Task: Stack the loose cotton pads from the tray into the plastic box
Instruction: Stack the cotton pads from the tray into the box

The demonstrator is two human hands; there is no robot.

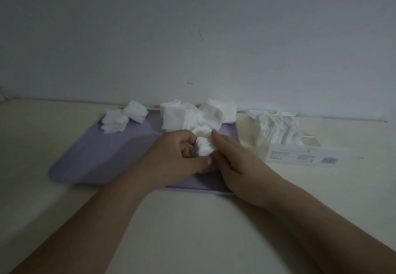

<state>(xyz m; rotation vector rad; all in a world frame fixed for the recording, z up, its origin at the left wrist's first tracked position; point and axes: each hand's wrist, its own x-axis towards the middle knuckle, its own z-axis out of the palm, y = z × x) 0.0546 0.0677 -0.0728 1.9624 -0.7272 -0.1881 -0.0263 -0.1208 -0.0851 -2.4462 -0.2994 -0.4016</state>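
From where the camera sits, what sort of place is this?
Probably a plain room at home or a small work corner, not a factory: a pale table set against a bare wall, a lilac tray of loose cotton pads, and a clear plastic box holding more.

A cream table (192,231) meets a plain pale wall (192,27) bearing two small dark marks (200,34).

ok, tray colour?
Pale lilac; the tray shows best in the head view.
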